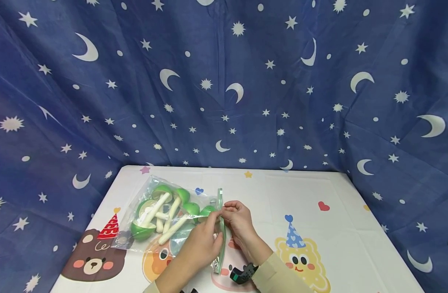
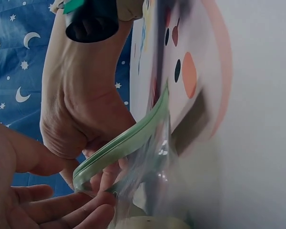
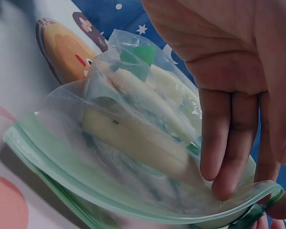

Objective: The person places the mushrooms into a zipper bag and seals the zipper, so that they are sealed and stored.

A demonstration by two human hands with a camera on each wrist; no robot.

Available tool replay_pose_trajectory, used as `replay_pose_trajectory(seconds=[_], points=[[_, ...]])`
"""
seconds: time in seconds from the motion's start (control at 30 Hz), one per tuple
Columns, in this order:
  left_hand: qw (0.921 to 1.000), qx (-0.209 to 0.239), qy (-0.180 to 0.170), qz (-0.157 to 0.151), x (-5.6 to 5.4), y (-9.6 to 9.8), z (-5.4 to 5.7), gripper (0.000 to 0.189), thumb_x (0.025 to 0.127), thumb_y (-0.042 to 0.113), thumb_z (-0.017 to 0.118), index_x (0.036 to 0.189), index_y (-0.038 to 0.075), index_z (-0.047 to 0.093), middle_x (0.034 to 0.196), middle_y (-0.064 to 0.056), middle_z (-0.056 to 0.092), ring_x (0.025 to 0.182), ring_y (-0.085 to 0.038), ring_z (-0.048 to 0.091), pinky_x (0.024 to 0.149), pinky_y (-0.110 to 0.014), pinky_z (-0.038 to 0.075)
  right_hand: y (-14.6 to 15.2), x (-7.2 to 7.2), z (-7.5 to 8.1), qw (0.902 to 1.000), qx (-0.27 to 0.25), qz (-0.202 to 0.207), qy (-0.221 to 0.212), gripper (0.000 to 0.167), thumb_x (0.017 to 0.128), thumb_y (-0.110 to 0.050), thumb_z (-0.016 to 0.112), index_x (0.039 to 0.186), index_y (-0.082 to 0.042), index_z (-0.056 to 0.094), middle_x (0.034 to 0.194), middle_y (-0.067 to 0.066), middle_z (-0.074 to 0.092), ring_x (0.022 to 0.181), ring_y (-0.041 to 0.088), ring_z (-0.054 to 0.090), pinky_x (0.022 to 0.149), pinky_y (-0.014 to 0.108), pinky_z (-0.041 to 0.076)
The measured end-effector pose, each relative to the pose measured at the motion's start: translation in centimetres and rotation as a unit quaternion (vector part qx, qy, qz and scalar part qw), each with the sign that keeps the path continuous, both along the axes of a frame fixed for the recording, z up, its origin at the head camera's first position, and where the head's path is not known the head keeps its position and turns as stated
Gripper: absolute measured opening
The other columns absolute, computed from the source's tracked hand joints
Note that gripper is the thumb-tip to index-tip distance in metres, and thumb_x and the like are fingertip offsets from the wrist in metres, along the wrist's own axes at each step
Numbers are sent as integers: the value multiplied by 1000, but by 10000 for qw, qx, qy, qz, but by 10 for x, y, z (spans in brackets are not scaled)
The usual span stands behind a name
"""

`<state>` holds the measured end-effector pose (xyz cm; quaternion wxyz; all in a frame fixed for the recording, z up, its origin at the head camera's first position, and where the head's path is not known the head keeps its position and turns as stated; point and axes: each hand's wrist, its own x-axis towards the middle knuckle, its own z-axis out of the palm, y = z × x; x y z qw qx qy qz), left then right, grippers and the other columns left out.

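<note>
A clear zip bag (image 1: pixel 150 244) lies on the table with its green zip edge (image 1: pixel 219 260) raised toward the right. Inside are several toy mushrooms (image 1: pixel 142 231) with green caps and pale stems. My left hand (image 1: pixel 200 246) reaches over the bag and grips its mouth near the middle of the zip strip. From the other side, my right hand (image 1: pixel 242 224) pinches the same stretch of the strip, the two hands' fingertips nearly meeting. In the left wrist view the green zip strip (image 2: pixel 119 148) bends up between the hands. The exact finger contacts are partly hidden.
A white cloth with cartoon animals, such as a brown bear (image 1: pixel 93 260) and a yellow figure (image 1: pixel 302 264), covers the table. A dark blue curtain (image 1: pixel 224 101) with moons and stars hangs behind and at both sides. A dark device (image 1: pixel 244 273) is strapped to the right wrist.
</note>
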<state>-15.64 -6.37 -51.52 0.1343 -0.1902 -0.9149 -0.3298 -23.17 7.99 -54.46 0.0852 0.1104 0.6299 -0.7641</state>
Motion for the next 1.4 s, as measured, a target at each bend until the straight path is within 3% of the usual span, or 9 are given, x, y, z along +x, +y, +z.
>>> replay_pose_trajectory(seconds=[0.3,0.57,0.67,0.8,1.0,1.2,1.4], points=[[9983,325,-476,-84,-4,-3,4,59,92,7,74,147,5,52,115,-11,79,86,-11,73,74,-29,62,1,4,2,9999,-28,-25,118,40,85,7,75,121,5,59,94,3,73,81,10,66,68,19,55],[9879,995,-1180,-131,-17,-13,20,65,96,4,70,157,6,47,128,-13,77,91,-12,74,74,-24,60,2,5,1,9998,-136,32,154,40,86,9,75,123,7,57,91,1,70,81,10,66,68,18,57],[9820,1200,-1455,-1,-25,-19,26,60,96,5,70,154,11,54,129,-11,78,94,-12,74,76,-24,60,2,5,1,9997,-216,9,117,40,86,9,75,122,8,57,89,0,70,80,10,66,68,19,58],[9666,1691,-1925,93,-36,-25,33,52,97,7,69,147,16,61,131,-9,78,98,-12,74,80,-26,60,3,3,0,9994,-348,-7,56,37,86,10,74,120,6,58,88,0,69,77,9,66,65,20,58],[9445,2396,-2243,-98,-55,-32,37,45,98,3,70,142,9,64,132,-16,76,106,-22,75,83,-23,59,5,3,-2,9990,-443,0,-34,35,86,11,74,117,3,59,86,-1,69,74,9,65,63,20,56],[9328,2579,-2504,-245,-75,-35,38,45,98,0,68,142,2,65,134,-21,74,115,-33,75,81,-21,59,5,3,-3,9985,-538,32,-25,33,85,12,74,114,2,59,86,0,69,74,8,65,62,20,56],[9246,2668,-2704,-288,-96,-37,40,44,99,-4,60,142,-1,65,135,-24,73,111,-33,77,84,-34,65,5,3,-3,9988,-493,57,-25,35,85,12,74,116,4,59,85,-1,69,73,8,65,62,20,56]])
